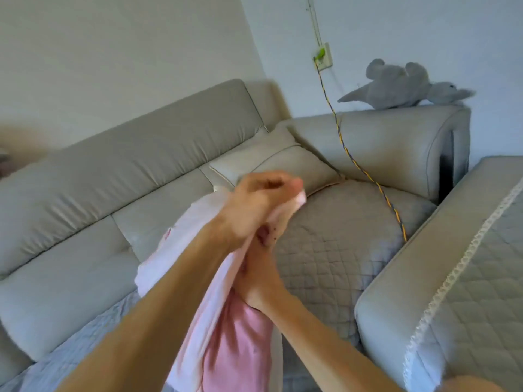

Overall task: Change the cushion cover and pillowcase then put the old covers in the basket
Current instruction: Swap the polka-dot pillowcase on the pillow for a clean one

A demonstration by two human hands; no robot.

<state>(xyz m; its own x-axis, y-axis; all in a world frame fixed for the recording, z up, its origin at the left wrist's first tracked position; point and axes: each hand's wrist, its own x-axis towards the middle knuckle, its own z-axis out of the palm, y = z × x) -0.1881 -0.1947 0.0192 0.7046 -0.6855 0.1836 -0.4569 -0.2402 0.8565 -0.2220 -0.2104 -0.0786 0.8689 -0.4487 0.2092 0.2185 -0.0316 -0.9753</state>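
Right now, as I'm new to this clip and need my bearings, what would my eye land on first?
The pink cover held up mid-frame over the grey sofa: the left hand grips its top edge, the right hand sits against it below, blurred. At upper right a grey plush toy lies atop the sofa's far end, and a yellow-and-blue cable runs down from the wall socket across the seat.

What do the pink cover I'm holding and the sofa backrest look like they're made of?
Pink cover: soft woven cloth, likely cotton, matte; it drapes and folds limply. Sofa backrest: smooth leather or faux leather, slight sheen, taut creases.
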